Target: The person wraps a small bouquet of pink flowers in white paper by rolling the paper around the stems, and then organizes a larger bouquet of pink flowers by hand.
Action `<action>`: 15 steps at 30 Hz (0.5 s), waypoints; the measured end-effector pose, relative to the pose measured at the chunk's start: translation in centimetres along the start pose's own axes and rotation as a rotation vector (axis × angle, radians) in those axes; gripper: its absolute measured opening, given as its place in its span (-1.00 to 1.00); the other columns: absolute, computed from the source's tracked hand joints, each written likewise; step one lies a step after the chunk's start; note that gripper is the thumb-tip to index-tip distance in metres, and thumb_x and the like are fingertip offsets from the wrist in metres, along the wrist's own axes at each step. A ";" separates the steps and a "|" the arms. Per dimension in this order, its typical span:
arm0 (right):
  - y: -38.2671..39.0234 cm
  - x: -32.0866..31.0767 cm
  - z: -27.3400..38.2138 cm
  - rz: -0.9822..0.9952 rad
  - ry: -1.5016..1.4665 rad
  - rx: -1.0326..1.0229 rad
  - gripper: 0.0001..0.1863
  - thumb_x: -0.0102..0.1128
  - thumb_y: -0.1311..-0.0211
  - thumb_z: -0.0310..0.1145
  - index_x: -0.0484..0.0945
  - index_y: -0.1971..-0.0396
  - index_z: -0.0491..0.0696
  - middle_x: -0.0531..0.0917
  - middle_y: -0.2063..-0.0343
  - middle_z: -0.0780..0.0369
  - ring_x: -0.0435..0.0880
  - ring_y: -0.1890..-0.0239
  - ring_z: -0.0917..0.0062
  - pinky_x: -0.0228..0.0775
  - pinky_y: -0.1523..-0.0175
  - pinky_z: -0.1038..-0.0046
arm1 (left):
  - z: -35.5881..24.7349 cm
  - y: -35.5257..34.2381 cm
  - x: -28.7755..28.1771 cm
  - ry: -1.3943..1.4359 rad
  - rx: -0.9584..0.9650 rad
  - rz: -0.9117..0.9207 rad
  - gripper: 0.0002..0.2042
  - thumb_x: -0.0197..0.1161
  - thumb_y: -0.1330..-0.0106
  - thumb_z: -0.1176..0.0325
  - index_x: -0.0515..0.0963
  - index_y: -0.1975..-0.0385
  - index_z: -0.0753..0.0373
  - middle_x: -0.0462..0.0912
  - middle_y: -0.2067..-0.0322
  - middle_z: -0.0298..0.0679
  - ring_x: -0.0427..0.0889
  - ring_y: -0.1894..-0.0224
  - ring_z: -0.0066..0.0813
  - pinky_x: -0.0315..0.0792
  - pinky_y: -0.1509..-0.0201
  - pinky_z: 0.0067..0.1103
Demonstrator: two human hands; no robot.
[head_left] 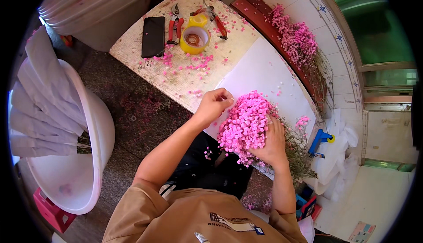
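A full bunch of pink baby's breath lies over the near edge of the table, blossoms toward the left and thin green-brown stems toward the right. My right hand is closed round the bunch from its right side, and blossoms partly hide the fingers. Just off the upper left of the blossoms, my left hand is closed in a pinch. Whatever sits between its fingertips is too small to make out. Beneath the bunch is a white sheet, with a few loose blossoms on it.
On the table lie a black phone, red-handled pruning shears, a second pair and yellow tape rolls. More baby's breath rests along the wall. A blue tape dispenser is at right; a white tub holds wrapped bundles.
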State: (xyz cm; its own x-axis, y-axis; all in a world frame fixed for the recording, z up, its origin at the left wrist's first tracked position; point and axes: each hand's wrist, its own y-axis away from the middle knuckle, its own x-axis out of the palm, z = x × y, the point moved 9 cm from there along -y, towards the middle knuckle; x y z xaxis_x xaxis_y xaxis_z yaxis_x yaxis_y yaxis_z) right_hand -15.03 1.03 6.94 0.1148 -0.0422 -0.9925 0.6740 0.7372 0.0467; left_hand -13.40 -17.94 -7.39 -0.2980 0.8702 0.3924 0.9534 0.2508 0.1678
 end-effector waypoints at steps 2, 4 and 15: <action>0.1 0.1 0.0 -0.008 -0.018 0.014 0.18 0.64 0.36 -0.08 0.29 -0.38 -0.17 0.43 -0.22 -0.06 0.39 -0.30 0.00 0.15 -0.44 0.01 | 1.0 0.2 -0.1 0.393 -0.220 0.033 -0.82 0.17 -0.45 0.31 0.58 0.16 0.28 0.61 0.37 -0.24 0.47 0.54 -0.56 0.31 0.56 -0.59; 0.1 0.0 0.3 -0.021 -0.023 0.010 0.18 0.64 0.36 -0.08 0.28 -0.38 -0.18 0.43 -0.22 -0.06 0.38 -0.30 0.00 0.14 -0.44 0.01 | -0.2 0.7 0.1 0.410 -0.253 0.034 -0.80 0.15 -0.48 0.26 0.58 0.18 0.28 0.60 0.36 -0.23 0.45 0.56 -0.56 0.29 0.56 -0.61; 0.6 -0.2 1.6 -0.051 -0.009 0.005 0.17 0.64 0.33 -0.10 0.25 -0.38 -0.20 0.42 -0.22 -0.05 0.37 -0.31 0.01 0.12 -0.44 0.00 | -0.7 -1.1 2.8 -0.140 -0.211 0.183 -0.87 0.38 -0.31 0.35 0.69 0.36 0.28 0.66 0.47 -0.38 0.50 0.44 -0.66 0.37 0.33 -0.63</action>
State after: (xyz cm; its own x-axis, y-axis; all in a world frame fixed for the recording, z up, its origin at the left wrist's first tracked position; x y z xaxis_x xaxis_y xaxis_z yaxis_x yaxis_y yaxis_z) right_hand -13.50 0.41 7.37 0.0870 -0.0861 -0.9925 0.6830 0.7304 -0.0035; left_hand -15.30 -16.09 -5.79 -0.0984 0.9464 0.3076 0.9553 0.0033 0.2957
